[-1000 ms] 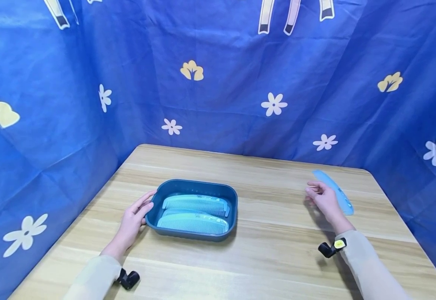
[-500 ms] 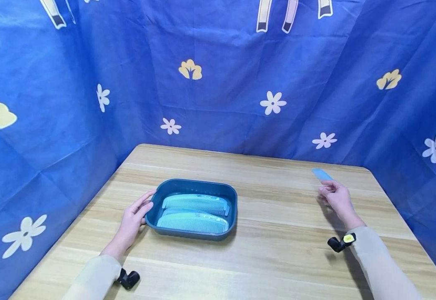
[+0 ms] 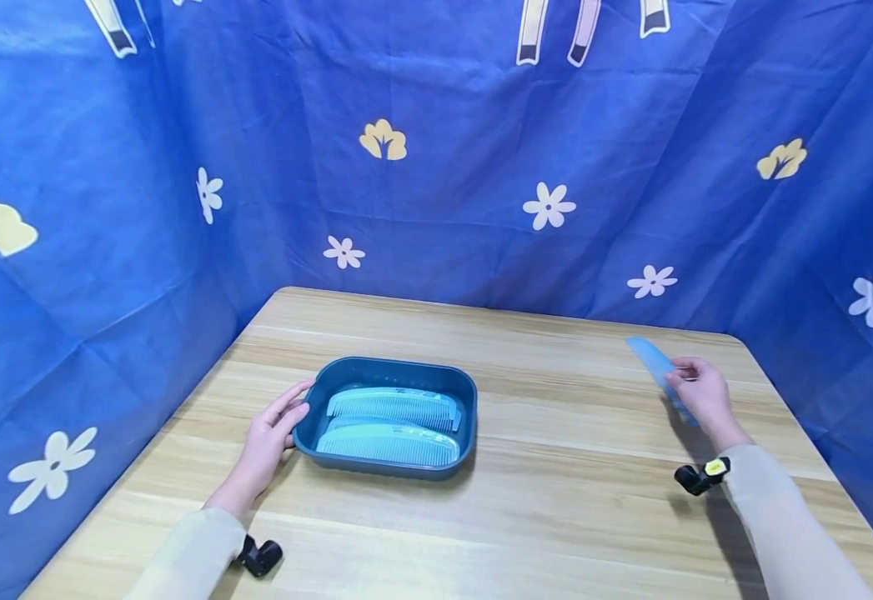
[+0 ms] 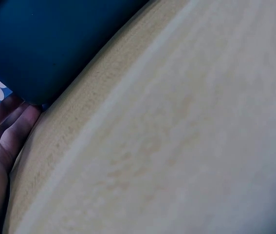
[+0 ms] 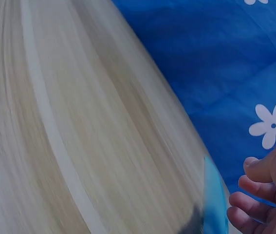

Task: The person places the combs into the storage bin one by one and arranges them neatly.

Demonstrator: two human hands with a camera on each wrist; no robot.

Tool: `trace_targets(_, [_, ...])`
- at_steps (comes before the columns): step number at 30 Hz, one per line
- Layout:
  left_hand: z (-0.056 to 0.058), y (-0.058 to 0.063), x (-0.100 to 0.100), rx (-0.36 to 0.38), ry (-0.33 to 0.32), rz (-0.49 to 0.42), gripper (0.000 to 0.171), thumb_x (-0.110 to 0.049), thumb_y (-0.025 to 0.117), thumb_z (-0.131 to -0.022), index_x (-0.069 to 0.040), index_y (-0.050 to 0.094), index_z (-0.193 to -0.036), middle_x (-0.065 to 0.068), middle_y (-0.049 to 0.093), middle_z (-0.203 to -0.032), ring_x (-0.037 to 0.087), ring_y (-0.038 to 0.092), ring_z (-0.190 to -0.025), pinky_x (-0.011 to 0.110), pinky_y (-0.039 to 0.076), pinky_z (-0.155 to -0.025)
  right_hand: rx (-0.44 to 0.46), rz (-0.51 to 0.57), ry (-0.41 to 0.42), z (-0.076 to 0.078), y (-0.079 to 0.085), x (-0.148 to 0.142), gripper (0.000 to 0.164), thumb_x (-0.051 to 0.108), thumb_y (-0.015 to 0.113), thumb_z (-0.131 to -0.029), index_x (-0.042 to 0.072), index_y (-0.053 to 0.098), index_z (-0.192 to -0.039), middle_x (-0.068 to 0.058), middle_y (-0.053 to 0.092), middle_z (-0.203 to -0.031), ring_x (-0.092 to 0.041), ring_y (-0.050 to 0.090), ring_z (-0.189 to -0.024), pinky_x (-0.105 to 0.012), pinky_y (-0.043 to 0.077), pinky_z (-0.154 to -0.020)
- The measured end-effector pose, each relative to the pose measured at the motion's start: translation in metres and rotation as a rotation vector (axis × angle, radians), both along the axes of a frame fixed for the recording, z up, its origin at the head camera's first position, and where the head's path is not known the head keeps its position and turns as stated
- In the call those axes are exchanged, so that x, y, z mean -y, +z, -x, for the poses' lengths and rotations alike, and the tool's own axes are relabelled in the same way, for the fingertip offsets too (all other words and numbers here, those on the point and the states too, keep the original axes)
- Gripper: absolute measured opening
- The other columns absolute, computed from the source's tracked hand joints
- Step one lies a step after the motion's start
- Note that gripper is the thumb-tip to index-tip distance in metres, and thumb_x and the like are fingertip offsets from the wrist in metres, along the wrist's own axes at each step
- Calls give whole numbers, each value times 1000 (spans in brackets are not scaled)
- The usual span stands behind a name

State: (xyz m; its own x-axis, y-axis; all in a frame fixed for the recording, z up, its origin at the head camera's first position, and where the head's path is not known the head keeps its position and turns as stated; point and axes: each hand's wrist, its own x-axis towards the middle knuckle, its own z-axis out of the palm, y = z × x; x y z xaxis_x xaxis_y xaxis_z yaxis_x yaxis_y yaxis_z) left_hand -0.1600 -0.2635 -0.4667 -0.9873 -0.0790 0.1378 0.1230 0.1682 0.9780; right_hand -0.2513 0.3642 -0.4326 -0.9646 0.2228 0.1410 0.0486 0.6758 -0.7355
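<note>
In the head view a dark teal rectangular tub [image 3: 383, 475] stands left of centre on the table, with light blue combs [image 3: 394, 442] lying inside it. My left hand [image 3: 263, 433] holds the tub's left end, thumb near the rim and fingers along the outside wall. In the left wrist view its fingers [image 4: 18, 124] touch the tub's lower corner. Toward the back right lies another blue comb [image 3: 654, 360], partly hidden by my right hand [image 3: 702, 396]. In the right wrist view the fingers are loosely bent beside the comb's edge [image 5: 215, 200]; no grip on it shows.
A pale wood-grain table [image 3: 541, 500] carries everything. Blue cloth [image 3: 451, 183] with white flowers and yellow shapes hangs behind it and on both sides. A small black camera [image 3: 702, 477] juts from the right wrist, another black camera [image 3: 259, 557] from the left.
My right hand has moved to the right, across the loose comb, from its left side to its right edge. The left hand and the tub stay in place.
</note>
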Motion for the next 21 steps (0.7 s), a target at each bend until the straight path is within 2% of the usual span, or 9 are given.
trace_targets(3, [0,0,-1,2,2,3,47,-29,50,-97,-12,43,-140,10,49,-117,8,57,-92,26,54,-67,11,-44,-15,1,-1,-8,38,16,57,-92,-7,53,-121,-25,59,-108,-23,55,-87,-25,42,-65])
trace_targets(8, [2,0,0,10,4,-5,47,-28,51,-97,-12,43,-140,6,51,-115,8,58,-90,25,54,-65,6,-60,-50,1,-2,-16,37,13,58,-90,-7,54,-121,-24,60,-105,-17,54,-80,-21,41,-61])
trace_targets(11, [2,-1,1,11,7,-8,46,-26,51,-97,-12,43,-140,3,52,-113,8,58,-89,25,54,-65,13,-70,-56,3,-2,-18,38,12,59,-89,-9,53,-120,-25,60,-103,-22,56,-81,-23,42,-61])
trace_targets(16, [3,-4,2,16,-2,-23,46,-23,50,-97,-9,42,-140,5,52,-112,8,57,-89,26,54,-64,63,-106,-48,6,-6,-22,41,12,57,-90,-12,48,-122,-30,56,-108,-40,54,-94,-40,45,-73])
trace_targets(21, [2,-4,1,11,-6,-20,45,-21,50,-97,-9,42,-140,7,51,-113,9,57,-90,26,54,-65,102,-169,-39,9,-10,-23,44,13,56,-90,-12,45,-124,-34,48,-119,-48,46,-105,-54,39,-85])
